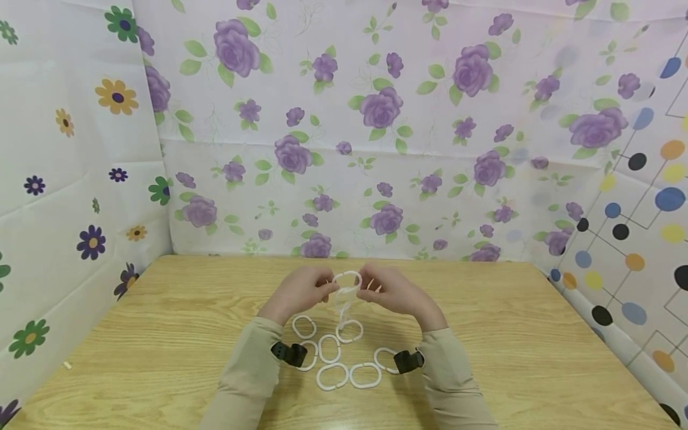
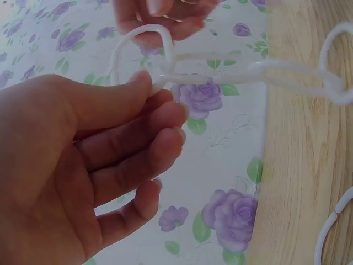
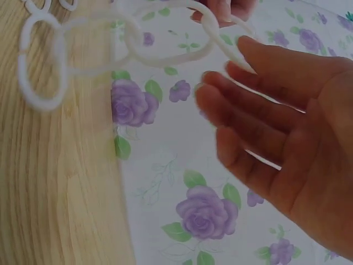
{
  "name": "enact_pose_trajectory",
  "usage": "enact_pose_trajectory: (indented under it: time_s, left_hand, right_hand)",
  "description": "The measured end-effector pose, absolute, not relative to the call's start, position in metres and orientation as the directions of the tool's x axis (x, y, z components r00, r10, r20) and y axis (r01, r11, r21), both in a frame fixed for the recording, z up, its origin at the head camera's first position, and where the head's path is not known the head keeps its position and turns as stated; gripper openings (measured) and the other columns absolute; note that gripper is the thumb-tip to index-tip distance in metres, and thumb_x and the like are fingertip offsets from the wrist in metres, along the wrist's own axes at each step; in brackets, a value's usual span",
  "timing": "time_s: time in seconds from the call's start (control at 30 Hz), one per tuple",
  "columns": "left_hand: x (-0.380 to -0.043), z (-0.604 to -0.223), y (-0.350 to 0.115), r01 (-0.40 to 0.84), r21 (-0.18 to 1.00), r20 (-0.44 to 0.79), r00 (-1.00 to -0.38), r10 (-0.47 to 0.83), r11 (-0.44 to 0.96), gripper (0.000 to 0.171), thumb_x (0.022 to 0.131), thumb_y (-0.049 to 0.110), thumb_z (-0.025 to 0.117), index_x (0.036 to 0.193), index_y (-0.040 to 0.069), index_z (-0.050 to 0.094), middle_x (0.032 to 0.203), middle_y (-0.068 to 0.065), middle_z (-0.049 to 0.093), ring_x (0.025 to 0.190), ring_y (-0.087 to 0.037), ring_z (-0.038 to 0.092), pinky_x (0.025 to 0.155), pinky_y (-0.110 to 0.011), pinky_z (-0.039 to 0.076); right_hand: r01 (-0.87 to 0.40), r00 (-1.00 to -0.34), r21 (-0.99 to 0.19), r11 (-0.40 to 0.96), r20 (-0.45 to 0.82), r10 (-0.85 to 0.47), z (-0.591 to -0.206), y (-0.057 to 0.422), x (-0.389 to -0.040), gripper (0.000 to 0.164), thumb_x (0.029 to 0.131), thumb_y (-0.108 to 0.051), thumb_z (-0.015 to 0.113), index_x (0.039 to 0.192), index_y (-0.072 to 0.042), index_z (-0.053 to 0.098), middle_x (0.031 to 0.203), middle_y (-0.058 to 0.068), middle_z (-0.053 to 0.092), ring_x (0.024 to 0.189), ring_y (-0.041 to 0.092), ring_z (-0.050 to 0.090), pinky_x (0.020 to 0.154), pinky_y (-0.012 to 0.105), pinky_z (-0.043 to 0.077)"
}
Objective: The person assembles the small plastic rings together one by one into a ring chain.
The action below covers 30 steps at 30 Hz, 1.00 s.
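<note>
Both hands hold up a white plastic chain link (image 1: 348, 273) above the table. My left hand (image 1: 307, 291) pinches its left side between thumb and forefinger; the other fingers (image 2: 157, 149) are loosely bent. My right hand (image 1: 395, 291) has thumb and forefinger at the link's right side and seems to pinch it lightly. From this link more joined links (image 2: 215, 77) hang down, blurred in the head view. Their lower end reaches a link (image 1: 350, 331) on the table. In the right wrist view the chain (image 3: 171, 59) runs left to an oval link (image 3: 41, 63) with a small split.
Several more white links (image 1: 332, 377) lie on the wooden table (image 1: 484, 334) below the hands, partly behind the wrist cameras. Whether all are joined I cannot tell. A small pale piece (image 1: 67, 365) lies at the left edge. Patterned cloths (image 1: 344, 197) hang behind and at both sides.
</note>
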State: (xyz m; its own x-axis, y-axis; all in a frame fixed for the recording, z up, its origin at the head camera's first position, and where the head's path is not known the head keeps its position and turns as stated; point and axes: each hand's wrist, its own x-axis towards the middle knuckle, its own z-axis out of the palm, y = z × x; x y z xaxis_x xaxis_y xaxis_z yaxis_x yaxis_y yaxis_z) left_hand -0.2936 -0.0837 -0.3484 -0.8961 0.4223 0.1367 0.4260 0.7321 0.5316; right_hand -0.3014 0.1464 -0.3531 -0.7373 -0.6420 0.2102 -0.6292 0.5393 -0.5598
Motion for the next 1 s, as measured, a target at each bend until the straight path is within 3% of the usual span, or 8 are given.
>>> enact_pose_trajectory:
  time_s: [0.27,0.5,0.73,0.83,1.0]
  left_hand:
    - [-0.296,-0.348,-0.086,0.425,0.545,0.242,-0.905,0.35,0.723,0.024,0.097,0.025,0.059,0.077,0.012,0.058,0.061,0.002,0.059,0.051,-0.011,0.045,0.052,-0.026,0.035]
    - [-0.296,-0.346,-0.088,0.419,0.564,0.298,-0.907,0.298,0.711,0.029,0.097,0.027,0.058,0.072,0.014,0.056,0.058,0.001,0.059,0.047,-0.011,0.039,0.049,-0.025,0.032]
    - [-0.298,-0.346,-0.089,0.427,0.571,0.279,-0.904,0.324,0.701,0.029,0.097,0.027,0.059,0.072,0.013,0.057,0.055,0.003,0.056,0.046,-0.011,0.04,0.049,-0.025,0.033]
    - [-0.298,-0.346,-0.089,0.427,0.576,0.261,-0.904,0.338,0.697,0.029,0.098,0.026,0.057,0.073,0.012,0.057,0.055,0.003,0.055,0.047,-0.011,0.04,0.05,-0.025,0.034]
    - [-0.296,-0.346,-0.09,0.416,0.582,0.222,-0.908,0.356,0.698,0.027,0.099,0.026,0.055,0.076,0.012,0.056,0.058,0.002,0.055,0.049,-0.013,0.042,0.052,-0.027,0.036]
  right_hand:
    - [-0.636,-0.704,-0.488,0.598,0.05,-0.708,-0.359,0.147,-0.302,0.018,0.095,-0.019,0.063,0.109,-0.008,0.061,0.095,0.005,0.069,0.089,0.017,0.066,0.08,0.028,0.052]
    - [-0.691,-0.609,-0.443,0.572,-0.069,-0.79,-0.37,0.128,-0.302,0.012,0.094,-0.015,0.062,0.104,-0.01,0.066,0.092,0.001,0.069,0.082,0.007,0.063,0.074,0.021,0.049]
    - [-0.723,-0.511,-0.428,0.542,-0.197,-0.837,-0.378,0.105,-0.297,0.024,0.089,-0.005,0.063,0.112,-0.013,0.066,0.09,0.002,0.068,0.078,0.002,0.058,0.073,0.018,0.048]
    - [-0.657,-0.526,-0.465,0.594,-0.282,-0.802,-0.383,0.101,-0.294,0.028,0.082,0.0,0.067,0.107,-0.012,0.066,0.086,-0.001,0.064,0.074,0.001,0.053,0.068,0.017,0.045]
    - [-0.544,-0.581,-0.487,0.684,-0.369,-0.725,-0.389,0.098,-0.289,0.017,0.076,0.007,0.071,0.082,-0.006,0.061,0.07,-0.008,0.052,0.061,0.003,0.044,0.058,0.017,0.037]
